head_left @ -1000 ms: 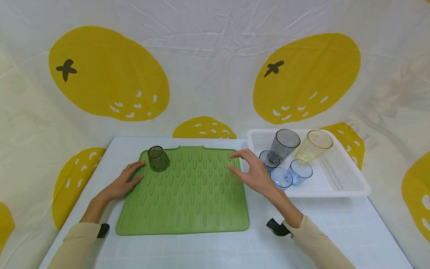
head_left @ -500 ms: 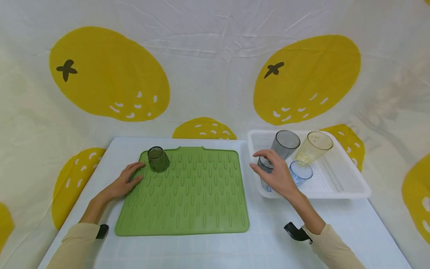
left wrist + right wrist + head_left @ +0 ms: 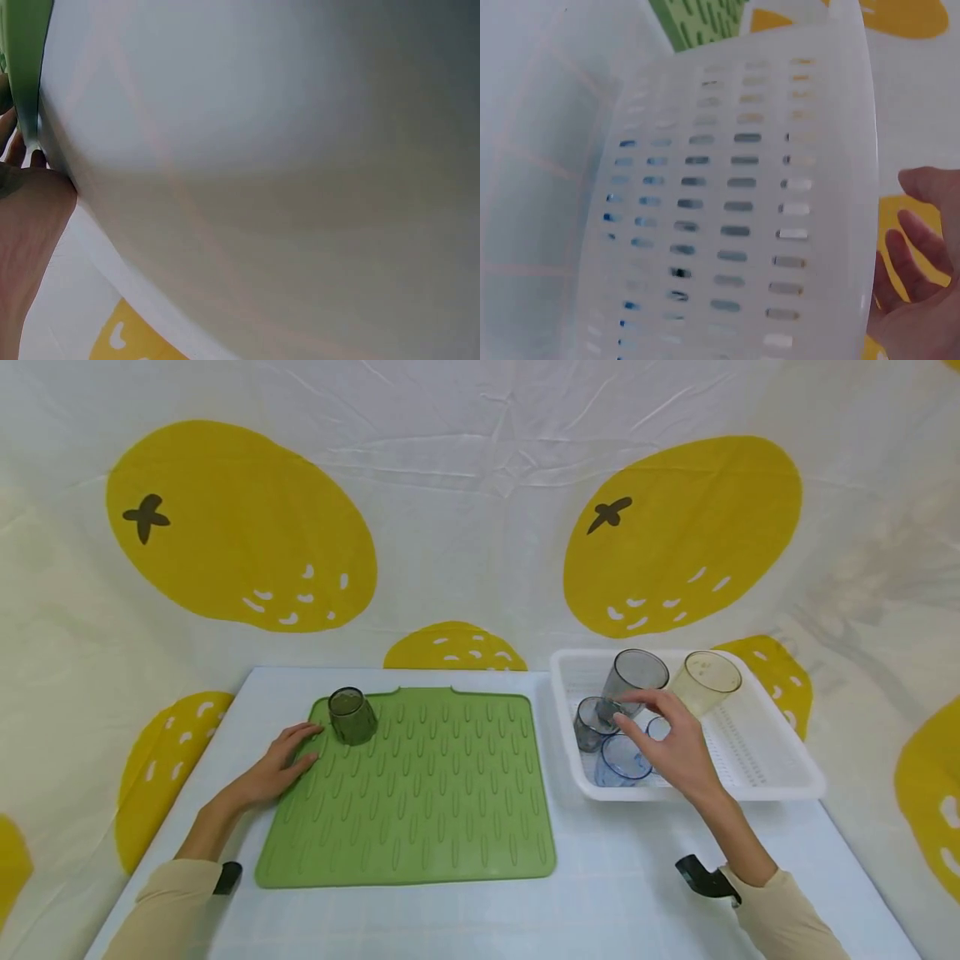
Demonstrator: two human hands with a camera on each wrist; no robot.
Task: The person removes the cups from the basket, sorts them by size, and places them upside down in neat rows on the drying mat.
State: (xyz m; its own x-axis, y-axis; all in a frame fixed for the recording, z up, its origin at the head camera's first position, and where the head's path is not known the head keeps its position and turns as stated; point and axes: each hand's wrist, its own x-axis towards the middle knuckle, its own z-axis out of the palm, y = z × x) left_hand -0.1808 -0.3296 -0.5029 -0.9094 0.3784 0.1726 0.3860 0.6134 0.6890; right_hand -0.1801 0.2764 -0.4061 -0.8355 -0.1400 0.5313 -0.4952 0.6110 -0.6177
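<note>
In the head view, my left hand (image 3: 281,764) rests at the left edge of a green ribbed drying mat (image 3: 420,810), fingertips on its border. A small dark see-through glass (image 3: 353,720) stands near the mat's back left corner. Above a white plastic basket (image 3: 750,794), my right hand (image 3: 671,747) hovers with thumb and fingers spread apart, holding nothing. Near its fingertips stand a small grey glass (image 3: 587,731) and a tall grey glass (image 3: 630,675). A blue glass (image 3: 622,764) sits below the thumb. Another blue glass (image 3: 657,727) is mostly hidden behind the hand.
A tall yellow glass (image 3: 708,687) stands at the back of the basket. Slots in the basket wall (image 3: 832,187) fill the right wrist view. Behind the white table (image 3: 600,893) hangs a curtain (image 3: 465,527) printed with yellow fruit.
My right hand has moved right, from the mat's right edge to over the basket, uncovering the small grey glass and front blue glass again. The left hand has stayed put.
</note>
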